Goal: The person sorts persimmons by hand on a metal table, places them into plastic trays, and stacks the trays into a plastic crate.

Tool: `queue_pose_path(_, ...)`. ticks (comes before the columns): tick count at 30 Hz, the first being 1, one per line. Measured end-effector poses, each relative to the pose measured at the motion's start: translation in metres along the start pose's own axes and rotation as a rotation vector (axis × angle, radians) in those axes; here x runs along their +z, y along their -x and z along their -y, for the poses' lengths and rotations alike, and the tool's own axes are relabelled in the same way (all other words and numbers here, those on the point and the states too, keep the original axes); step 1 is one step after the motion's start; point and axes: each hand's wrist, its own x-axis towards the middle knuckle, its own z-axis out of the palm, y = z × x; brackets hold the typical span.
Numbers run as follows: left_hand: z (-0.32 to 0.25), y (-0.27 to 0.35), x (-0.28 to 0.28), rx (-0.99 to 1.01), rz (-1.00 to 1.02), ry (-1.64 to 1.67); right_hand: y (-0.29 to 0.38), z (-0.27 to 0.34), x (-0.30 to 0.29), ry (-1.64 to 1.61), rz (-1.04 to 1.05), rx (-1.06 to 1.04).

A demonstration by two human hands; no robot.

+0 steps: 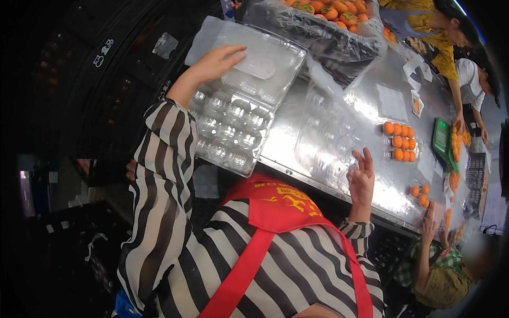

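My left hand point(222, 59) lies palm down, thumb apart from the fingers, over the lid of an open clear plastic clamshell tray point(228, 131). The tray's rows of round cups hold no fruit, and its lid is folded back at the upper side, beside a sheet of white foam point(204, 35). At the table's near edge my right hand point(362, 175) is raised, with some fingers up and the thumb and forefinger bent together. It is beside another clear plastic tray point(330, 135); whether it grips the rim cannot be made out.
A plastic-lined crate point(338, 43) of persimmons point(338, 10) stands at the back of the metal table point(370, 202). Further right are a filled fruit tray point(401, 142), loose orange fruit point(420, 195) and a green scale point(442, 139). Several co-workers' hands and arms are around that end.
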Motion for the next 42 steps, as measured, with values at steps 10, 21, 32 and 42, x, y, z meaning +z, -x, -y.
queue_pose_path(10,0.003,0.027,-0.025,-0.077,-0.110,0.237,0.004,-0.032,0.069,-0.047,0.056,0.061)
queue_pose_path(21,0.021,0.042,-0.033,0.067,-0.233,0.347,0.020,0.001,0.092,0.150,0.091,-0.190)
queue_pose_path(32,0.037,0.081,-0.056,-0.026,-0.297,0.531,-0.033,-0.079,0.176,0.444,0.244,0.078)
queue_pose_path(42,0.039,0.157,0.010,-0.218,-0.269,0.038,-0.051,-0.063,0.188,1.117,0.547,0.132)
